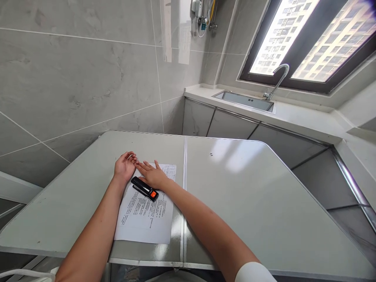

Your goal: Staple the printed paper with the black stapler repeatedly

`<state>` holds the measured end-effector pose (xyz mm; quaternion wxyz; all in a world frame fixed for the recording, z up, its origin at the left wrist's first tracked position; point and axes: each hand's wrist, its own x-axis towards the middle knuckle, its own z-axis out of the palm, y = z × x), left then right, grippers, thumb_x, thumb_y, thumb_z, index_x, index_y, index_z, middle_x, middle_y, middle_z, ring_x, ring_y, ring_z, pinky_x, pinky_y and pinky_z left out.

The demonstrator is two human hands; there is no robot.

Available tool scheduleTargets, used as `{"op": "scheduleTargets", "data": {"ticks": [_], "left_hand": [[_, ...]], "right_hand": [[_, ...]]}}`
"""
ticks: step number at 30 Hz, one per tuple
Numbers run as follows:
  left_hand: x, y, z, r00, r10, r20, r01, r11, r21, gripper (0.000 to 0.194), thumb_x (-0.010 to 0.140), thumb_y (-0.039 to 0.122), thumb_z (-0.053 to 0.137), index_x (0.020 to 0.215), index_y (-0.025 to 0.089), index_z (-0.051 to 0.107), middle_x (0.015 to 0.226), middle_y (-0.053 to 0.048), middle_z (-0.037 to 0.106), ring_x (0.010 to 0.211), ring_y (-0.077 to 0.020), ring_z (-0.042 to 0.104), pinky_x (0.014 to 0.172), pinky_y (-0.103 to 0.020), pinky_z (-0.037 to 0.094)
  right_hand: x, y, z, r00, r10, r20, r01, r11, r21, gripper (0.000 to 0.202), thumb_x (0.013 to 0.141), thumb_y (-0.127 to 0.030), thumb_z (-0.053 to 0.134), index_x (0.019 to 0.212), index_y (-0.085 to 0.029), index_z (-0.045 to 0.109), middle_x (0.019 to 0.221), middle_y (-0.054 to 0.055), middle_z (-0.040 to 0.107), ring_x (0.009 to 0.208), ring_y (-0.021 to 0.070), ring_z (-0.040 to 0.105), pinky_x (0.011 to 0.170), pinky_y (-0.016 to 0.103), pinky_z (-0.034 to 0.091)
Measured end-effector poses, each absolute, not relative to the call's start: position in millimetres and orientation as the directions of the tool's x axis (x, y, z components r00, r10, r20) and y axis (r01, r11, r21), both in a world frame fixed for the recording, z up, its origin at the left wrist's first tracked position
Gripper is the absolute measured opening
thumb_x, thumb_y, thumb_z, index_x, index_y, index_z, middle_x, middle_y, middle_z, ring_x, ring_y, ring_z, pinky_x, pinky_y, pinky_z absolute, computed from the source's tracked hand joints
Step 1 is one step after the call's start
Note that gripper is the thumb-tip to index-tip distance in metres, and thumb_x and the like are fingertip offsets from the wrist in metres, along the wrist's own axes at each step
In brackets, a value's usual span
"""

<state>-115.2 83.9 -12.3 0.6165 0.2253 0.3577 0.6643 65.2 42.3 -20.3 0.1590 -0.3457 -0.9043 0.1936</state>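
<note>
A black stapler (145, 189) with an orange patch at its near end lies on printed white paper (147, 225). My right hand (153, 175) rests palm down on the upper part of the paper, just beyond the stapler, with its fingers stretched out. Beside the paper's far left corner, my left hand (125, 166) lies palm turned up, its fingers loosely curled and nothing visible in them. The fingertips of both hands come close together or touch; which one cannot be told. The paper's top left corner is hidden by the hands.
The pale folding table (249, 211) has a metal seam (184, 196) down its middle. Small dark specks (211, 154) lie right of the seam. A grey tiled wall (82, 78) rises at left. Beyond stand a counter with a sink (246, 101), a faucet (279, 80) and windows.
</note>
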Motion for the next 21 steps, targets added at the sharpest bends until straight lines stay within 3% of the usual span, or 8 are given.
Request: {"op": "scheduleTargets", "data": {"ticks": [3, 5, 7, 9, 12, 15, 21], "left_hand": [[-110.0, 86.0, -17.9, -0.146, 0.979, -0.145, -0.630, 0.021, 0.776, 0.012, 0.079, 0.024, 0.073, 0.080, 0.015, 0.067, 0.074, -0.003, 0.062, 0.065, -0.0117, 0.059, 0.060, -0.023, 0.049], [-104.9, 86.0, -21.6, -0.176, 0.979, -0.098, -0.582, -0.024, 0.813, 0.012, 0.077, 0.022, 0.076, 0.078, 0.014, 0.067, 0.074, -0.002, 0.062, 0.064, -0.0105, 0.057, 0.058, -0.022, 0.047], [-99.9, 85.4, -24.5, -0.193, 0.980, -0.037, -0.515, -0.069, 0.855, 0.013, 0.075, 0.020, 0.079, 0.077, 0.014, 0.068, 0.075, -0.003, 0.062, 0.063, -0.0104, 0.056, 0.056, -0.022, 0.045], [-96.5, 85.2, -26.2, -0.194, 0.981, -0.016, -0.489, -0.083, 0.868, 0.014, 0.074, 0.021, 0.081, 0.077, 0.014, 0.068, 0.074, -0.003, 0.062, 0.063, -0.0105, 0.055, 0.055, -0.022, 0.044], [-95.6, 85.9, -27.4, -0.206, 0.978, -0.029, -0.532, -0.087, 0.842, 0.016, 0.074, 0.022, 0.082, 0.076, 0.014, 0.068, 0.073, -0.002, 0.061, 0.063, -0.0101, 0.054, 0.056, -0.022, 0.044], [-97.1, 86.7, -28.4, -0.215, 0.975, -0.050, -0.566, -0.083, 0.820, 0.016, 0.074, 0.022, 0.081, 0.076, 0.014, 0.067, 0.073, -0.001, 0.060, 0.063, -0.0094, 0.054, 0.057, -0.022, 0.044], [-97.2, 87.5, -31.1, -0.228, 0.971, -0.066, -0.598, -0.086, 0.797, 0.014, 0.073, 0.021, 0.079, 0.075, 0.014, 0.067, 0.071, -0.001, 0.059, 0.061, -0.0091, 0.053, 0.055, -0.022, 0.042]], "right_hand": [[98.1, 52.9, -17.4, -0.640, 0.726, 0.252, 0.565, 0.667, -0.486, 0.056, 0.104, -0.040, 0.050, 0.158, -0.024, 0.041, 0.165, 0.009, 0.041, 0.154, 0.0268, 0.030, 0.127, 0.059, 0.018], [142.6, 61.2, -14.5, -0.501, 0.808, 0.310, 0.642, 0.587, -0.493, 0.043, 0.102, -0.023, 0.047, 0.142, -0.021, 0.060, 0.151, 0.010, 0.056, 0.140, 0.0236, 0.047, 0.123, 0.046, 0.033], [200.8, 68.2, -12.5, -0.310, 0.899, 0.310, 0.766, 0.430, -0.479, 0.045, 0.096, -0.008, 0.040, 0.127, -0.019, 0.071, 0.137, 0.011, 0.063, 0.128, 0.0232, 0.054, 0.112, 0.041, 0.044], [262.6, 72.5, -12.2, -0.173, 0.935, 0.308, 0.867, 0.293, -0.403, 0.049, 0.091, -0.004, 0.040, 0.125, -0.019, 0.072, 0.137, 0.013, 0.061, 0.127, 0.0268, 0.052, 0.109, 0.043, 0.046], [337.9, 73.2, -15.3, -0.206, 0.953, 0.224, 0.937, 0.258, -0.235, 0.054, 0.085, -0.004, 0.049, 0.134, -0.019, 0.068, 0.151, 0.015, 0.052, 0.134, 0.0331, 0.046, 0.108, 0.048, 0.045], [375.5, 70.6, -20.6, -0.243, 0.955, 0.169, 0.929, 0.279, -0.244, 0.052, 0.088, -0.004, 0.046, 0.131, -0.020, 0.071, 0.137, 0.013, 0.064, 0.122, 0.0274, 0.057, 0.104, 0.040, 0.048], [365.3, 78.0, -24.7, -0.106, 0.953, 0.285, 0.917, 0.204, -0.342, 0.040, 0.088, -0.005, 0.045, 0.099, -0.019, 0.081, 0.105, 0.010, 0.075, 0.097, 0.0221, 0.068, 0.090, 0.033, 0.052]]}}
